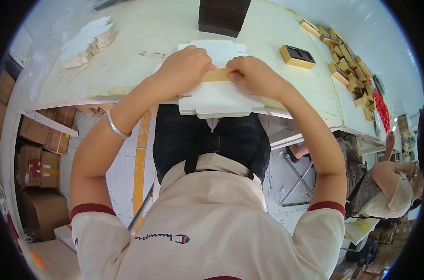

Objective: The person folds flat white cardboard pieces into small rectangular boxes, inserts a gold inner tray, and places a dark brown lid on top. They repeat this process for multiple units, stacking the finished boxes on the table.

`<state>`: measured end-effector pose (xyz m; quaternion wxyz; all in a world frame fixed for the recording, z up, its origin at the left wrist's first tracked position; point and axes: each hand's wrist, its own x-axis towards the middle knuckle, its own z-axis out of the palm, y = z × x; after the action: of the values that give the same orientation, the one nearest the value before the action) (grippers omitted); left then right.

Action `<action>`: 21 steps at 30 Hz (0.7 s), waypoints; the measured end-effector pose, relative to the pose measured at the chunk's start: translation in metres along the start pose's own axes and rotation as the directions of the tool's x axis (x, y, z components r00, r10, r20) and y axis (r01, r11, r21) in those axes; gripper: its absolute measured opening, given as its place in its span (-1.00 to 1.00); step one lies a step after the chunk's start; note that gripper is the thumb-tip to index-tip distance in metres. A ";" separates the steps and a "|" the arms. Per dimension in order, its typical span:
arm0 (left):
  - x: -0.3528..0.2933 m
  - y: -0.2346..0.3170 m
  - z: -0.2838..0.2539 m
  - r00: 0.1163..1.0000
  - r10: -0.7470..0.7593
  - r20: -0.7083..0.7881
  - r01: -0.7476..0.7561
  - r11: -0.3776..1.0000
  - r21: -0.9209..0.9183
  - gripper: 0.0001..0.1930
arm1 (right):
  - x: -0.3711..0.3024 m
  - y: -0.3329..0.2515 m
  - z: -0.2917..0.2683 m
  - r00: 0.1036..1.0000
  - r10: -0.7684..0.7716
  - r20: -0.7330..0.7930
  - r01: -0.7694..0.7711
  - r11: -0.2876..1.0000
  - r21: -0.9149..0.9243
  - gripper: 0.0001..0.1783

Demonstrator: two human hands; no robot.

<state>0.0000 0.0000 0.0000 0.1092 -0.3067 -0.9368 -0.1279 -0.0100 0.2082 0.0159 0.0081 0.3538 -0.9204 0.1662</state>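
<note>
Between my hands is a small gold cardboard piece (pixel 216 74), a folded-looking box wall, held low over the table's front edge. My left hand (pixel 186 67) pinches its left end with thumb and curled fingers. At the other end, my right hand (pixel 254 75) grips it the same way, fingers bent. Beneath lies a stack of white flat box blanks (pixel 219 103) with notched edges, jutting over the table edge above my lap. More white card (pixel 219 45) shows just beyond my hands. My fingers cover both ends of the gold piece.
A dark brown block-like stack (pixel 223 17) stands ahead. Right of it sits a gold box with a black insert (pixel 298 56); several gold boxes (pixel 347 60) crowd the far right. White blanks (pixel 88 42) are stacked at left. Another person (pixel 389 186) sits at the right.
</note>
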 end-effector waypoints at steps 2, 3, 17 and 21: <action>0.007 0.000 0.003 0.994 0.002 -0.109 -0.004 1.000 -0.024 -0.76 | 0.006 0.006 -0.016 0.986 0.067 0.154 -0.095 0.979 0.179 -0.82; 0.012 -0.010 -0.028 0.958 0.057 -0.280 -0.033 0.995 0.089 -0.73 | 0.027 0.001 -0.030 0.999 0.018 0.037 -0.025 0.985 0.169 -0.82; -0.032 0.023 -0.031 0.917 -0.385 0.103 0.213 0.256 -0.943 -0.58 | -0.069 -0.072 -0.025 0.755 -0.497 -0.428 0.430 0.868 -0.249 -0.47; -0.014 -0.002 -0.060 0.923 -0.243 0.298 0.381 0.461 -0.802 -0.51 | -0.091 -0.049 -0.035 0.834 -0.464 -0.299 0.322 0.848 -0.420 -0.39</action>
<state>0.0168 -0.0275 0.0520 -0.1457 -0.1517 -0.7998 -0.5623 0.0867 0.2440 0.0517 0.2886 0.4907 -0.8200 0.0601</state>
